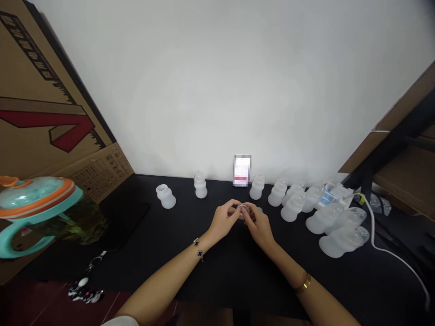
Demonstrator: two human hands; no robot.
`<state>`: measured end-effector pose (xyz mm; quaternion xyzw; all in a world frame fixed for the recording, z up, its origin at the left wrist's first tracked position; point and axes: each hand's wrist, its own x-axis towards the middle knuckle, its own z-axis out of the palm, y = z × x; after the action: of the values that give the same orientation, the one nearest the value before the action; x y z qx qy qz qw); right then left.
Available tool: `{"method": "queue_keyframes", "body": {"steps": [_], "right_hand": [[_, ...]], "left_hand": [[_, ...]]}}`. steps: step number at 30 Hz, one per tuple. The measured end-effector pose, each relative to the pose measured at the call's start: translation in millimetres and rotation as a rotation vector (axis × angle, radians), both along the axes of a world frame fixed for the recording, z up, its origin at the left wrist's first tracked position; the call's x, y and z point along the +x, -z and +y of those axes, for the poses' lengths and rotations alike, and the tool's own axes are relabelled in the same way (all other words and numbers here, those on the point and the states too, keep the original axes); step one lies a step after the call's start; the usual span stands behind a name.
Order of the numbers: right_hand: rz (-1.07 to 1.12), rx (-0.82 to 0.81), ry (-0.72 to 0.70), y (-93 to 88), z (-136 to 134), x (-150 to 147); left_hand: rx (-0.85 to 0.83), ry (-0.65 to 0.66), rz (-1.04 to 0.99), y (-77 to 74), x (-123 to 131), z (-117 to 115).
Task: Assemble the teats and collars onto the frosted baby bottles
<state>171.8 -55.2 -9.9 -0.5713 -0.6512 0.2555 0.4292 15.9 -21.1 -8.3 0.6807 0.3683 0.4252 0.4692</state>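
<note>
Both of my hands meet above the black table. My left hand (pixel 225 220) and my right hand (pixel 258 223) pinch a small, round, pale bottle part (pixel 243 211) between their fingertips; its exact form is mostly covered by the fingers. Close to my right fingers, a clear piece (pixel 260 209) shows only in part. Beyond the hands stand a frosted baby bottle with a clear cap (pixel 257 187) and, further left, another capped bottle (pixel 200 185). An uncapped bottle (pixel 166 197) with a bare neck stands at the left.
Several capped baby bottles (pixel 292 207) cluster at the right, near a blue-and-white packet (pixel 329 194) and a white cable (pixel 374 235). A lit phone screen (pixel 241 171) leans on the wall. At left are a teal-handled jug (pixel 50 217), a cardboard box (pixel 50 113) and keys (pixel 84 292).
</note>
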Motion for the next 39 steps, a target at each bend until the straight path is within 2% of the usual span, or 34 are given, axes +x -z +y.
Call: {"method": "queue_keyframes", "body": {"steps": [23, 39], "right_hand": [[0.038, 0.067, -0.011, 2.1, -3.2, -2.5], [-0.028, 0.082, -0.008, 2.6, -3.8, -2.1]], "left_hand": [[0.084, -0.067, 0.065, -1.5, 0.8, -1.2], [0.055, -0.068, 0.044, 2.3, -0.4, 0.9]]}}
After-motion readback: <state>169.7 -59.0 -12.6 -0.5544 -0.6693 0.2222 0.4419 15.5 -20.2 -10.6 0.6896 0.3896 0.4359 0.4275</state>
